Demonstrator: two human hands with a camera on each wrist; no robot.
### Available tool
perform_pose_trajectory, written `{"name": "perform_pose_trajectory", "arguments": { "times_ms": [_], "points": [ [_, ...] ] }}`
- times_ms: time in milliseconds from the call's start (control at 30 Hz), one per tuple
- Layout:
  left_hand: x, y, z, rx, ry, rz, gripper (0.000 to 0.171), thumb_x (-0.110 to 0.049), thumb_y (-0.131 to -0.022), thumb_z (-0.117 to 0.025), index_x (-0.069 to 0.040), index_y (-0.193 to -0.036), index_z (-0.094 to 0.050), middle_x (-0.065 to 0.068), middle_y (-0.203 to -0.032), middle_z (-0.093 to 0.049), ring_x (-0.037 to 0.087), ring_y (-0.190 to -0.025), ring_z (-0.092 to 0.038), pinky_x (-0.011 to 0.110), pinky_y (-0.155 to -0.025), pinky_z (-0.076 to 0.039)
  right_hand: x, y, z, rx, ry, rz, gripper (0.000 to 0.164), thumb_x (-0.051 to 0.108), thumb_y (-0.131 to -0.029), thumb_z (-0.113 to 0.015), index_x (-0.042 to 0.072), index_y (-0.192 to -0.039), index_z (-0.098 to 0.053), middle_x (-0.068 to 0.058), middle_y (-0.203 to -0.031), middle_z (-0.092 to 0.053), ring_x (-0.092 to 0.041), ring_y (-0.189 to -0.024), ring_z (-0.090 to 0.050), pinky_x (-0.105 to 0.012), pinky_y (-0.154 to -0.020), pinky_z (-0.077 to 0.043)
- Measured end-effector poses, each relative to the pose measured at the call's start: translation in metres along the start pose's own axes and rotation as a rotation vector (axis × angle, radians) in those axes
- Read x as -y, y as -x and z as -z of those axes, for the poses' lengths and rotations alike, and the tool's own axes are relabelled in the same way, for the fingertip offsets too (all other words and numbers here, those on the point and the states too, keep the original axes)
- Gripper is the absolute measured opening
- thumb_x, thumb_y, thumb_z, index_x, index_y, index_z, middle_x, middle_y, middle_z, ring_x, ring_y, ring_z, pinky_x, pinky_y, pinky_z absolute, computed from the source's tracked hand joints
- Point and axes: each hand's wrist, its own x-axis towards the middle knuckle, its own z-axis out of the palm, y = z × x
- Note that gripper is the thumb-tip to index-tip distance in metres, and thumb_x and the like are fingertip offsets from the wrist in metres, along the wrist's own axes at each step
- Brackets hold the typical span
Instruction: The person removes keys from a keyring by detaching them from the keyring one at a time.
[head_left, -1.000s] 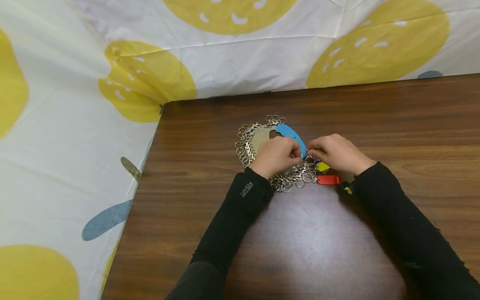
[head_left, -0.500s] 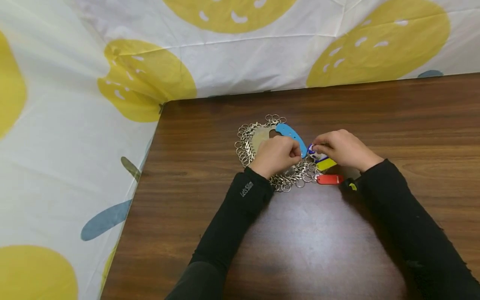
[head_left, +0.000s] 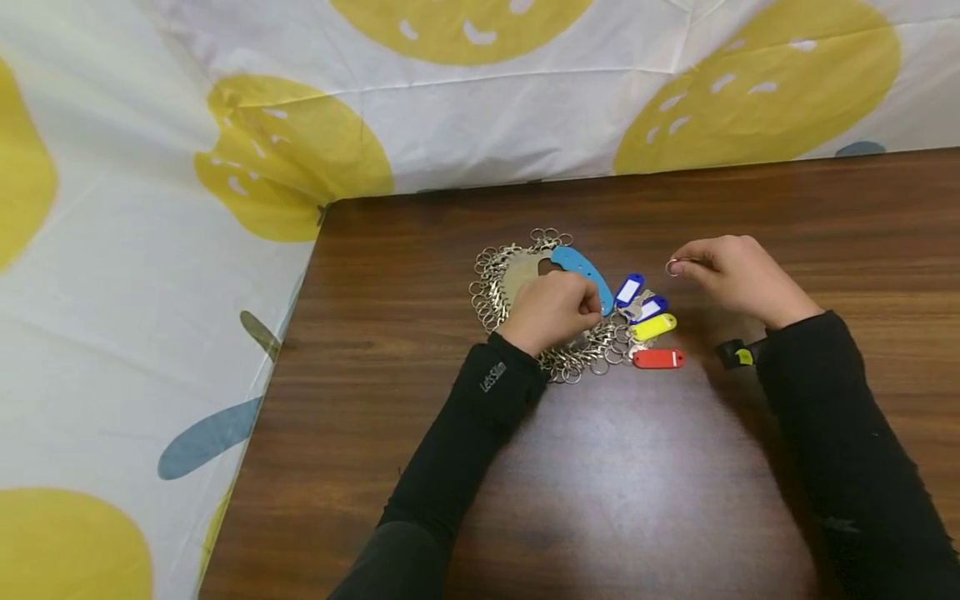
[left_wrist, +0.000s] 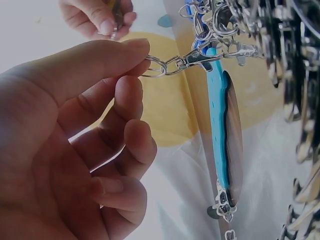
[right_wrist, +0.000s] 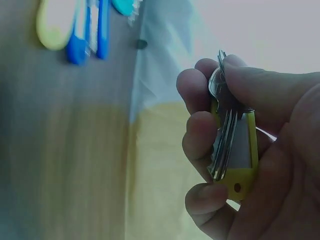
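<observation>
My left hand (head_left: 553, 308) pinches a split ring (left_wrist: 159, 69) between thumb and forefinger. That ring links to a snap hook (left_wrist: 197, 59) on the metal key holder (head_left: 519, 275), which has a blue curved handle (head_left: 581, 271) and a fringe of hooks and rings. To the right, off the table, my right hand (head_left: 738, 277) holds a bunch of keys (right_wrist: 227, 135) with a yellow key tag (right_wrist: 245, 177). The keys' ring (head_left: 671, 267) sticks out at the fingertips. Part of the tag is hidden by keys and fingers.
Two blue key tags (head_left: 630, 289), another yellow key tag (head_left: 655, 327) and a red key tag (head_left: 658, 359) lie by the key holder's right side. The brown wooden table (head_left: 360, 400) meets a patterned white curtain (head_left: 487, 117) at the back and left.
My right hand has moved right and slightly back from the handle's end, carrying the keys' ring. The blue tags have come into view. My left hand has stayed in place.
</observation>
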Motion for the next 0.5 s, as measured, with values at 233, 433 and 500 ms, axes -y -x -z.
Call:
{"name": "perform_pose_trajectory", "arguments": {
  "times_ms": [233, 433, 500],
  "points": [
    [-0.002, -0.001, 0.0, 0.015, 0.002, 0.005, 0.011, -0.027, -0.086, -0.067, -0.025, -0.075, -0.066, -0.013, -0.068, -0.06, 0.003, -0.065, -0.055, 0.024, -0.059, -0.042, -0.026, 0.019, 0.028, -0.063, -0.031, -0.125, 0.037, 0.037, -0.098, -0.049, 0.008, -0.113, -0.067, -0.017, -0.101, -0.07, 0.003, -0.074, -0.054, -0.023, -0.063, -0.042],
    [-0.002, -0.002, 0.0, 0.018, -0.002, -0.002, 0.012, -0.027, -0.087, -0.066, -0.025, -0.075, -0.066, -0.012, -0.069, -0.06, 0.003, -0.065, -0.055, 0.023, -0.057, -0.041, -0.052, 0.034, 0.048, -0.17, 0.064, -0.269, 0.045, 0.036, -0.1, -0.044, 0.0, -0.118, -0.063, -0.029, -0.104, -0.065, -0.01, -0.07, -0.057, -0.045, -0.067, -0.045],
    [-0.002, -0.002, 0.0, 0.025, -0.004, -0.001, 0.012, -0.027, -0.087, -0.066, -0.025, -0.075, -0.066, -0.012, -0.069, -0.06, 0.004, -0.065, -0.055, 0.023, -0.057, -0.04, -0.067, 0.04, 0.05, -0.195, 0.101, -0.339, 0.047, 0.036, -0.101, -0.041, -0.002, -0.121, -0.06, -0.032, -0.106, -0.062, -0.028, -0.076, -0.059, -0.05, -0.068, -0.043]
  ]
}}
